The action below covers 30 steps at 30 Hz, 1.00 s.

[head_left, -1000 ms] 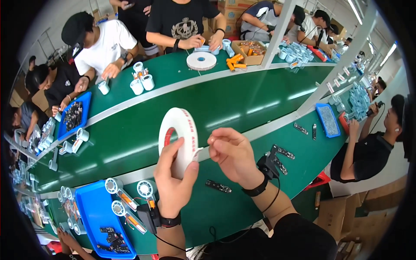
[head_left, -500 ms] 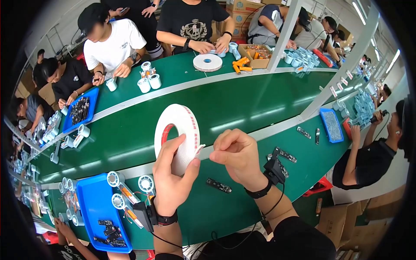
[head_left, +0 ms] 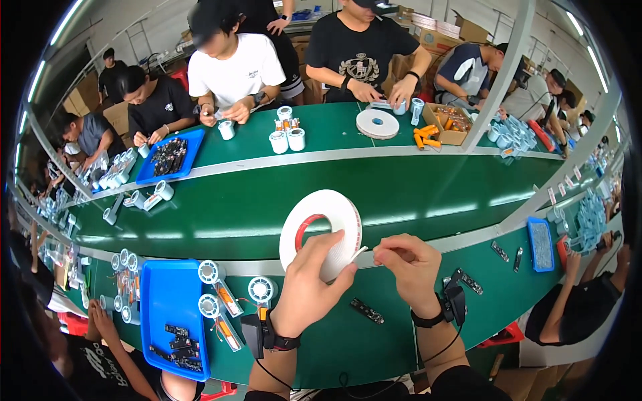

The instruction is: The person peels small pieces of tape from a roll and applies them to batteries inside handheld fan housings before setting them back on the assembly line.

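Note:
My left hand (head_left: 311, 284) is closed around a wide roll of white tape (head_left: 338, 208) with red print on its edge and a red inner ring. A short loose tail of tape (head_left: 361, 253) sticks out at the roll's right side, near my left thumb. Just right of that tail, my right hand (head_left: 413, 271) has its thumb and fingers pinched together. Whatever lies between those fingertips is too small to make out. A slim black circuit board (head_left: 367, 311) lies on the green table below the hands.
A blue tray (head_left: 175, 267) with several black boards stands left, beside round fan units (head_left: 221, 304) with orange cells. More boards (head_left: 499, 250) and a small blue tray (head_left: 540, 244) lie right. Across the green belt (head_left: 254, 194), people work on similar parts; another tape roll (head_left: 378, 124) lies there.
The view has shifted, so the hands and roll appear lower and further right. My hands still hold the roll and the pinch; the loose tape tail stands out further from the roll.

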{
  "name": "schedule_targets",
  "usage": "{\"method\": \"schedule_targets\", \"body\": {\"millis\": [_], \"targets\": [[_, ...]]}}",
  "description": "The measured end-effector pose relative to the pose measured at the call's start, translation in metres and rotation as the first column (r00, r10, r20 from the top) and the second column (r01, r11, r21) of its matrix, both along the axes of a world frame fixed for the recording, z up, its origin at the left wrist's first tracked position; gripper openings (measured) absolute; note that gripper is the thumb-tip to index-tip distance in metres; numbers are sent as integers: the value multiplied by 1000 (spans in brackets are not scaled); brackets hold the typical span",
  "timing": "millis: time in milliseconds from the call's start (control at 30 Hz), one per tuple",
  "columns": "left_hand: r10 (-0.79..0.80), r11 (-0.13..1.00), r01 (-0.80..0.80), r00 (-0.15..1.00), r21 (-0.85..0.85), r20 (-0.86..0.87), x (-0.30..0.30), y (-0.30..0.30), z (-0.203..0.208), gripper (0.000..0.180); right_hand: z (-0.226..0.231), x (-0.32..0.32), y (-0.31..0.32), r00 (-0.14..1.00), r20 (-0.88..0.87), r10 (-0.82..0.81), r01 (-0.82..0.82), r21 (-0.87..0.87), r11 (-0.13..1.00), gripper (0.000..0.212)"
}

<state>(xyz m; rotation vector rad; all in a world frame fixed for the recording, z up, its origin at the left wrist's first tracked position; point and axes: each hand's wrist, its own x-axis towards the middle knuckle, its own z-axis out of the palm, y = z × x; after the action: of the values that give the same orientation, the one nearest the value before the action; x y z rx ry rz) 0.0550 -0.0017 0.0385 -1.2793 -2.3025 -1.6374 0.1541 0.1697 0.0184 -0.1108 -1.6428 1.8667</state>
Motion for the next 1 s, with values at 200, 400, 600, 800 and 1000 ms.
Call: {"method": "schedule_targets", "body": {"millis": [200,400,600,800,1000], "targets": [[7,1000,-7,1000,-19,-2,-3,3,-1,52,0,-7,-2,999,14,29,-29,-8,1000,11],[-1,1000,2,999,-17,33,1,7,-1,51,1,-7,-5,997,-31,67,-70,-102,992,11],[-26,999,26,1000,-35,-2,2,5,2,51,21,-2,-4,972,-159,-172,233,587,776,20],[-84,987,90,995,-132,49,-1,-3,5,48,14,-2,-1,986,-127,-107,164,844,511,28],[-306,943,325,931,-69,199,-22,-13,-8,46,12,-2,-2,997,-82,8,63,826,561,23]]}}
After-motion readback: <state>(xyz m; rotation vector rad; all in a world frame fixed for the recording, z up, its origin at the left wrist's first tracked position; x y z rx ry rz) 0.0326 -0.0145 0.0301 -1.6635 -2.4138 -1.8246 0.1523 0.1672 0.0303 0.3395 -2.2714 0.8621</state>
